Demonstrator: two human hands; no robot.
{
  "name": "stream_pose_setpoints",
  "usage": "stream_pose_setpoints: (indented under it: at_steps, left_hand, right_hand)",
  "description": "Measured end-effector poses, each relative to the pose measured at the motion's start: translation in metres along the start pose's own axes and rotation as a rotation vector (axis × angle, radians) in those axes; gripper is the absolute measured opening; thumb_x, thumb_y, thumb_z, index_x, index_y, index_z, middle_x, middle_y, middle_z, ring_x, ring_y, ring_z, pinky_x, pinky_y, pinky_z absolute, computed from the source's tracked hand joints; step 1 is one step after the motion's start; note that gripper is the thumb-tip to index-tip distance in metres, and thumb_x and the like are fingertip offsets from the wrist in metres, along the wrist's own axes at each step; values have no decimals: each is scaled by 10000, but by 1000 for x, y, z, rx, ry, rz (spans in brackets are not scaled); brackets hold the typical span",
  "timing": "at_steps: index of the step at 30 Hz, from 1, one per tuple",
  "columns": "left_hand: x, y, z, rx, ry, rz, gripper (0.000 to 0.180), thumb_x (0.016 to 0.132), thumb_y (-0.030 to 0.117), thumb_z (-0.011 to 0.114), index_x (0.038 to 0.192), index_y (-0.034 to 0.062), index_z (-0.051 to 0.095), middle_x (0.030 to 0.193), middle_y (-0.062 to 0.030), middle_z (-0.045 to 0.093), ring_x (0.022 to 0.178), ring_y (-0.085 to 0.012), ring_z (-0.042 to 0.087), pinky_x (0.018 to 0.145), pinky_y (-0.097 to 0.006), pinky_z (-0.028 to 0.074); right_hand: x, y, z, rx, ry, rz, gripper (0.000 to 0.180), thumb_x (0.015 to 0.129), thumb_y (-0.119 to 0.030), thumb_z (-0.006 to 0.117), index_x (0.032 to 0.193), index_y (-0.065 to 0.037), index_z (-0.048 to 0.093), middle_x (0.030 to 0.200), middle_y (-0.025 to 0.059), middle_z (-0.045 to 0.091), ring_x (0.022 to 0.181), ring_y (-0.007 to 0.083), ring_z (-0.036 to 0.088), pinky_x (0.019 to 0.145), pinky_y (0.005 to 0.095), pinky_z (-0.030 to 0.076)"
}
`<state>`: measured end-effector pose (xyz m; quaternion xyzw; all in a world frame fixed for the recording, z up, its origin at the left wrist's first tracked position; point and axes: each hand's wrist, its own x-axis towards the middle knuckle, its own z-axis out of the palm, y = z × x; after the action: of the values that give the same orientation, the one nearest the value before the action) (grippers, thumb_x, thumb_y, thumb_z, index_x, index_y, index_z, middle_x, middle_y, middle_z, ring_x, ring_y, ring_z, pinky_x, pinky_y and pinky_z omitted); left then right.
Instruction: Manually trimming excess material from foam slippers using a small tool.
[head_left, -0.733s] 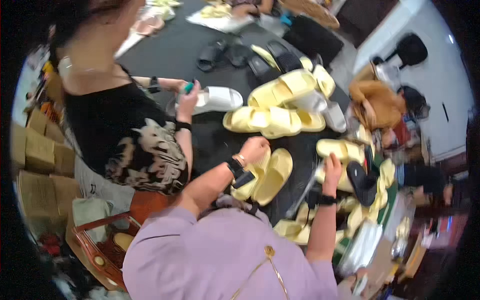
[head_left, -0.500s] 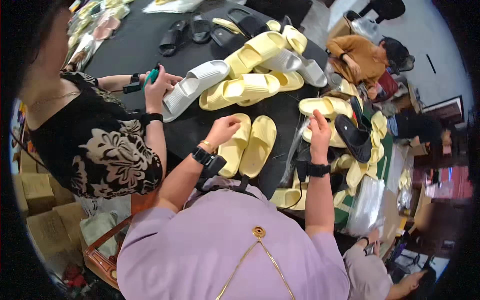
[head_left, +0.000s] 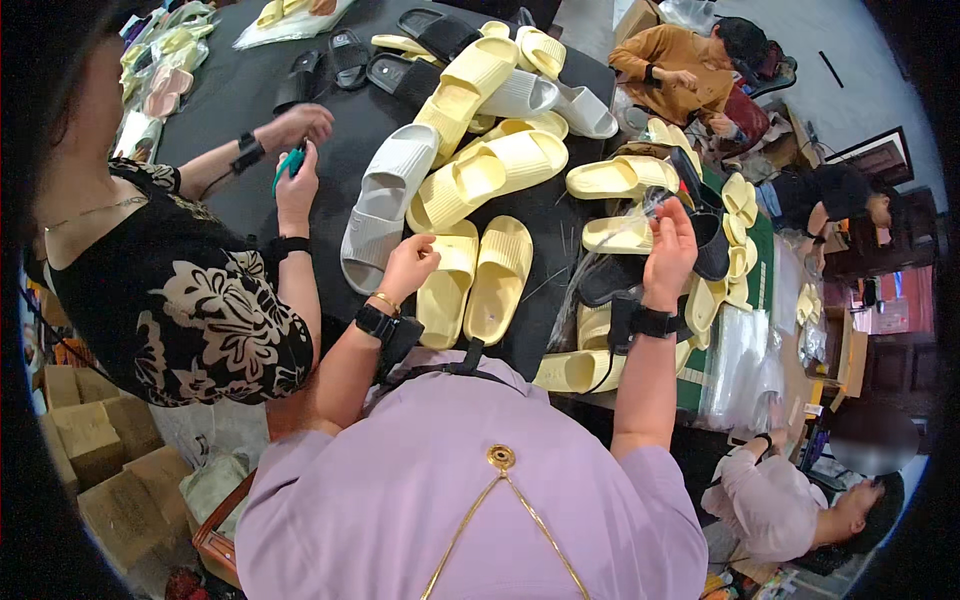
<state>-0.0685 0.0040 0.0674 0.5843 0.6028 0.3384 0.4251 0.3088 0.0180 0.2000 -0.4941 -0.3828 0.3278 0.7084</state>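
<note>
Directly ahead of me on the black table lies a pair of pale yellow slippers, the left slipper [head_left: 447,285] beside the right slipper [head_left: 499,280], toes pointing away. My left hand [head_left: 408,266] is closed at the left slipper's outer edge, fingers curled; what they hold, if anything, is hidden. Over to the right, my right hand [head_left: 672,258] is raised with fingers pinched at a thin clear plastic strip [head_left: 655,198]. Yellow slippers [head_left: 612,178] lie just beyond that hand. A grey slipper [head_left: 368,243] rests left of the pair.
A heap of yellow, grey and black slippers [head_left: 490,170] covers the table's middle. On my left, a person in a floral top [head_left: 220,310] holds a green-handled tool [head_left: 287,168]. Several people work at the right. Clear bags [head_left: 735,365] lie right; cardboard boxes [head_left: 125,510] stand lower left.
My right hand has moved slightly right in view and the clear plastic shows at its fingertips. My left hand has shifted left, off the left slipper's top. The neighbour's hands have moved apart.
</note>
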Motion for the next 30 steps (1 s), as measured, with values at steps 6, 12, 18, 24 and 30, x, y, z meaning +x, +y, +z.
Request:
stream_pose_setpoints:
  at_steps: [6, 12, 18, 24, 30]
  left_hand:
    - [-3, 12, 7, 71, -8, 82, 389, 768, 169, 645, 1105, -22, 612, 996, -183, 639, 834, -276, 645, 762, -352, 518]
    - [3, 18, 13, 112, -82, 127, 361, 765, 164, 667, 1083, -3, 624, 1003, -189, 640, 865, -286, 641, 781, -363, 511]
    - [28, 32, 27, 145, -80, 226, 417, 782, 193, 681, 1140, 0, 592, 1071, -191, 625, 984, -309, 609, 859, -377, 483]
    - [78, 12, 58, 268, -95, 283, 559, 740, 195, 697, 1230, -7, 519, 1164, -222, 568, 1112, -360, 533, 957, -403, 429]
    - [99, 16, 54, 348, -91, 345, 523, 763, 215, 677, 1220, -4, 549, 1144, -209, 599, 1090, -323, 561, 933, -365, 444]
  right_hand:
    - [-4, -30, -27, 94, 31, 7, 303, 910, -6, 505, 1209, 11, 553, 1146, 79, 597, 1031, 157, 567, 849, 289, 467]
    - [8, -58, -49, 175, 40, -95, 315, 911, -39, 494, 1215, 21, 547, 1186, 101, 587, 1081, 183, 551, 900, 324, 442]
    - [-1, -81, -40, 239, -65, -304, 348, 899, -63, 524, 1233, 37, 533, 1178, 124, 596, 1093, 197, 557, 921, 329, 439]
    - [-59, -14, 22, -217, -365, 83, 348, 843, 4, 541, 1188, 6, 587, 1104, 63, 621, 974, 99, 570, 845, 232, 449]
    - [-110, 79, 33, -521, -668, 58, 311, 792, -54, 595, 1096, 9, 617, 1093, 119, 619, 932, 187, 615, 763, 281, 502]
